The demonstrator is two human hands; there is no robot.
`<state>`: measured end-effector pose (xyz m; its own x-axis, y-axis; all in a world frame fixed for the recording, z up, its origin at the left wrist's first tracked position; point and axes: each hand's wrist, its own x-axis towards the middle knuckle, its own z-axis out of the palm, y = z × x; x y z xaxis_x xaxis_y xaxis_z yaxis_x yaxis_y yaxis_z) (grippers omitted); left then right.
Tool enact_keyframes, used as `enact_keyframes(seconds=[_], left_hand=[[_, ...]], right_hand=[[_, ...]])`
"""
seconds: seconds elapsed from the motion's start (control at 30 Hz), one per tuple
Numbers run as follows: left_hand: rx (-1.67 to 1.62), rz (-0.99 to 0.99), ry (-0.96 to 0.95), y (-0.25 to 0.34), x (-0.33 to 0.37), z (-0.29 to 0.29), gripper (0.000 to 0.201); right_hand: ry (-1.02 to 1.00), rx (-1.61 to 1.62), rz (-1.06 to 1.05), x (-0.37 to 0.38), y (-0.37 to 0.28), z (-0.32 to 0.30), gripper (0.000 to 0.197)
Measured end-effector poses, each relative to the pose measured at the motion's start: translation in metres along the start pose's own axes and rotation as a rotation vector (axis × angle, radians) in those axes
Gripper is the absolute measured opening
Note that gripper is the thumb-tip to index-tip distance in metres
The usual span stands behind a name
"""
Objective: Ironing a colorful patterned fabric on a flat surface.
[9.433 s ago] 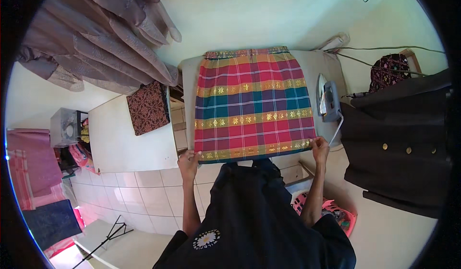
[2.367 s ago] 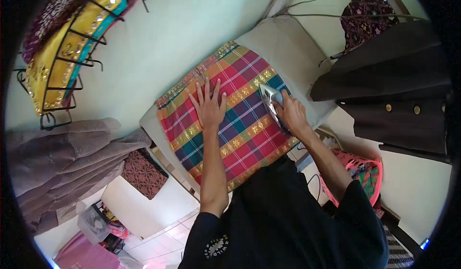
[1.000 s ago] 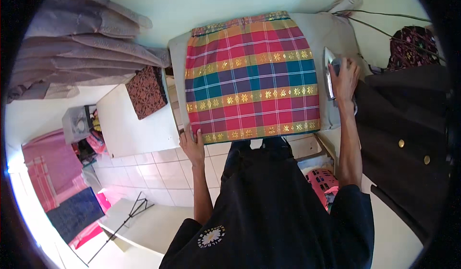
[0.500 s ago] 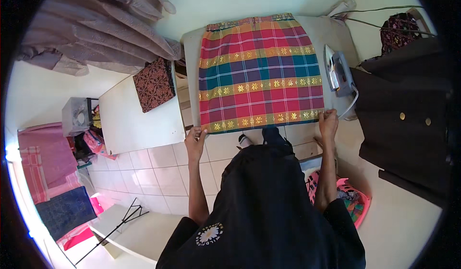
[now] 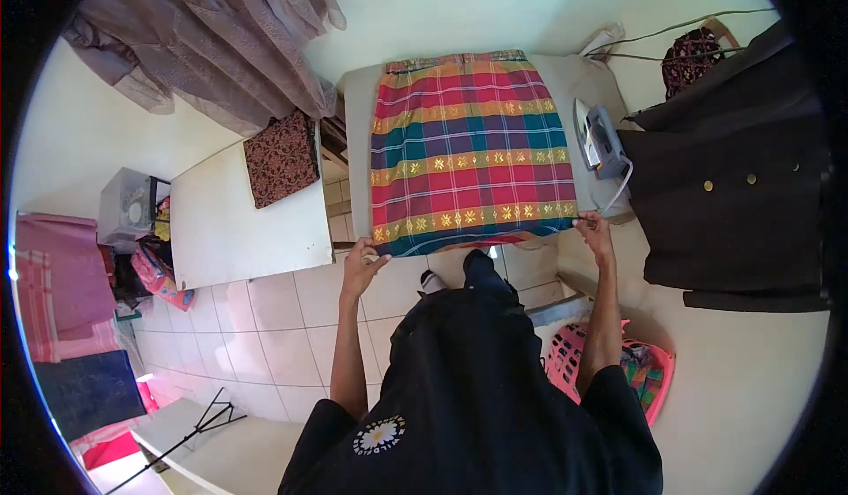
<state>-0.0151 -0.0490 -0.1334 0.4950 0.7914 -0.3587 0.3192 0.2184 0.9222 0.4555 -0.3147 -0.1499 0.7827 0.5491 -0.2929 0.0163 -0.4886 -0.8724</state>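
One gold-banded red plaid skirt (image 5: 473,152) has its hem (image 5: 415,248) pinched by left hand (image 5: 358,270) and right hand (image 5: 596,234).

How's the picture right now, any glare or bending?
Head view, edges: fisheye black corners, some straight lines bowed; head view, left: bluish-white glare at the rim and pale sheen on the floor tiles; head view, centre: the plaid skirt clear enough to follow its checks.
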Motion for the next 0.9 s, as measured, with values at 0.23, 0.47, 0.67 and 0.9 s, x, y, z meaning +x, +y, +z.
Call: enact_keyframes(seconds=[0.23, 0.47, 0.67, 0.9], left_hand=[[0.111, 0.154, 0.066, -0.017, 0.001, -0.013, 0.019], [0.036, 0.249, 0.18, 0.025, -0.003, -0.025, 0.012], [0.062, 0.582, 0.349, 0.101, 0.023, -0.023, 0.016], [-0.15, 0.644, 0.437, 0.179, 0.127, -0.018, 0.015]], right_hand=[[0.031, -0.075, -0.161, 0.01, 0.008, -0.012, 0.019], [0.038, 0.109, -0.223, -0.015, -0.066, -0.02, 0.013], [0.206, 0.222, -0.405, 0.004, -0.132, -0.022, 0.012], [0.205, 0.358, -0.574, 0.108, -0.227, 0.013, 0.009]])
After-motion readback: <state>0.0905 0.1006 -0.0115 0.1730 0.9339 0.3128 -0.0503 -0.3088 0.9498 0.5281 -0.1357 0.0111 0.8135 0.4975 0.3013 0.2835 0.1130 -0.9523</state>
